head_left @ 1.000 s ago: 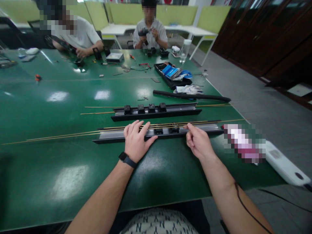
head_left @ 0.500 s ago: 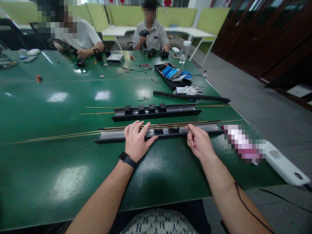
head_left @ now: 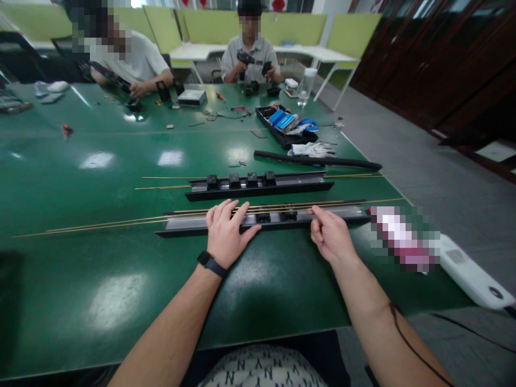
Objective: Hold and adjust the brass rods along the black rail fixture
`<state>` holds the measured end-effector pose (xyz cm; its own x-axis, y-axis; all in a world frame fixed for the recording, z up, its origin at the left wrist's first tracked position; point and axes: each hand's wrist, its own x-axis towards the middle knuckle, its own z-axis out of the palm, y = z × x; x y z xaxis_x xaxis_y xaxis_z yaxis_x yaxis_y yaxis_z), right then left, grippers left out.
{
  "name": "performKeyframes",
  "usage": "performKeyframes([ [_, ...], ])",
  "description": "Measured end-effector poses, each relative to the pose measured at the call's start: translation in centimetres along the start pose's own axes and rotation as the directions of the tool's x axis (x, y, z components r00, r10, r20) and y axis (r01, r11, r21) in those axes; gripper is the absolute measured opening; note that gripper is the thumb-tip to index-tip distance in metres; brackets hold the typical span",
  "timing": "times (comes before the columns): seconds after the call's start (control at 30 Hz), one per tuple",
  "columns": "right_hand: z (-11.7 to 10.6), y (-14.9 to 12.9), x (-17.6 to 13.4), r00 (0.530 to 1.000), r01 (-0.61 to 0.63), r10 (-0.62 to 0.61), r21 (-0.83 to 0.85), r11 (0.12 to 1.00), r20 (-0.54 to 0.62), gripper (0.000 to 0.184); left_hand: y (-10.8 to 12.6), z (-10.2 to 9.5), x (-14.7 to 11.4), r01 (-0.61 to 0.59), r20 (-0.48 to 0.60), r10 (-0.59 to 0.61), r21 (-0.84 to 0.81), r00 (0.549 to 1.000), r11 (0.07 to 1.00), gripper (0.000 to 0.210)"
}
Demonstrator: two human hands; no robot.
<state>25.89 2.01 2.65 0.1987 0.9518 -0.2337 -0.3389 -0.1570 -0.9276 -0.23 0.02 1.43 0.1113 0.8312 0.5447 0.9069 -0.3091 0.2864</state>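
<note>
A long black channel with a silver inner face (head_left: pixel 189 221) lies crosswise in front of me, with small black blocks (head_left: pixel 288 214) inside it. Several thin brass rods (head_left: pixel 100 224) run along the channel and stick out past its ends. Spread over the rods and the channel's left half is my left hand (head_left: pixel 226 231), fingers apart, the thumb on the near wall. At the right half, my right hand (head_left: pixel 331 234) is closed in a pinch on a brass rod. Beyond lies a second channel (head_left: pixel 258 189) with several black blocks in it and brass rods at both ends.
Behind the channels lie a black strip (head_left: pixel 318 159), gloves (head_left: pixel 313 149) and a black tray (head_left: pixel 290 141) with blue packets. At right are a blurred pink item (head_left: pixel 403 239) and a white power strip (head_left: pixel 470 271). Two co-workers sit across the green table (head_left: pixel 133 301), one holding a drill (head_left: pixel 245 58).
The left tip of one long brass rod has shifted slightly to the right; my hands hardly move. The co-worker opposite has lifted a black part from the table toward the drill.
</note>
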Motion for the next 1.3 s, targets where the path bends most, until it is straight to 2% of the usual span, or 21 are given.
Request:
performKeyframes([
  [0.13,-0.08,0.16,0.14,1.0,0.003,-0.003,0.002,1.0,0.001,0.033,0.05,0.03,-0.02,-0.002,-0.009,0.002,0.006,1.0,1.0,0.056],
  [0.33,-0.04,0.4,0.01,0.995,-0.033,0.038,-0.048,0.998,0.087,0.035,0.08,0.04,-0.01,0.001,-0.007,0.0,0.011,1.0,1.0,0.056],
  [0.6,-0.29,0.26,0.29,1.0,-0.003,0.003,0.0,1.0,-0.001,0.03,0.05,0.0,-0.05,0.003,-0.003,-0.003,0.009,1.0,1.0,0.056],
  [0.83,0.11,0.35,-0.07,0.996,-0.027,0.031,-0.043,0.999,0.086,0.036,0.04,0.06,-0.05,0.0,-0.002,0.001,0.011,1.0,1.0,0.056],
  [1.1,-0.19,0.3,0.23,1.0,0.013,-0.013,-0.006,1.0,-0.011,0.031,0.03,0.06,-0.06,0.004,-0.006,-0.004,0.007,1.0,1.0,0.055],
  [1.3,0.03,0.33,0.05,0.999,-0.013,0.014,-0.036,0.999,0.051,0.036,0.08,0.01,-0.1,0.008,-0.001,-0.008,-0.005,1.0,1.0,0.056],
])
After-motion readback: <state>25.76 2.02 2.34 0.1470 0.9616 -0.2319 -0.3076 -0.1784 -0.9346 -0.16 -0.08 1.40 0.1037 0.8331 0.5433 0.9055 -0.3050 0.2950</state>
